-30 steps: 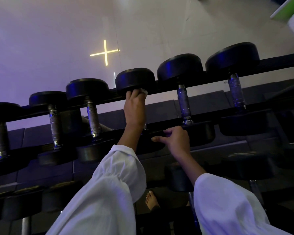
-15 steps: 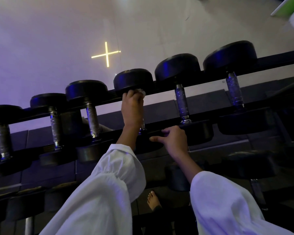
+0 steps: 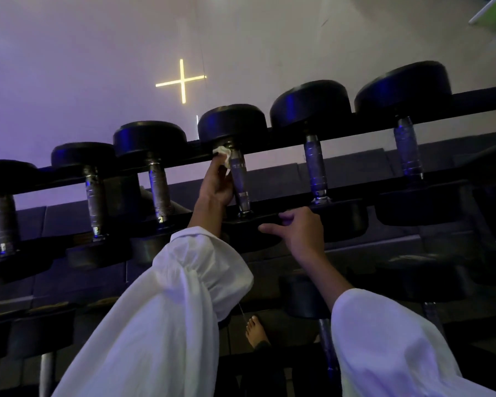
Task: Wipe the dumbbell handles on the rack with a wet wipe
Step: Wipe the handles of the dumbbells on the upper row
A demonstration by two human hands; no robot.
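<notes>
Several black dumbbells with metal handles lie across the top tier of a dark rack [image 3: 484,94]. My left hand [image 3: 216,184] holds a crumpled white wet wipe [image 3: 223,154] against the left side of the middle dumbbell's handle [image 3: 239,181], near its far head. Most of that handle shows to the right of my fingers. My right hand [image 3: 299,232] rests on the near black head [image 3: 241,236] of the same dumbbell, thumb pointing left and fingers loosely curled over the edge. White sleeves cover both forearms.
Neighbouring handles stand on the left [image 3: 159,193] and on the right [image 3: 314,170]. A lower tier holds more dumbbells [image 3: 307,299]. A bare foot [image 3: 255,332] is on the floor below. A glowing yellow cross [image 3: 181,81] marks the wall behind.
My left hand has come off its wrap around the handle and shifted to the handle's left side, leaving the metal exposed. The right hand stays on the near head.
</notes>
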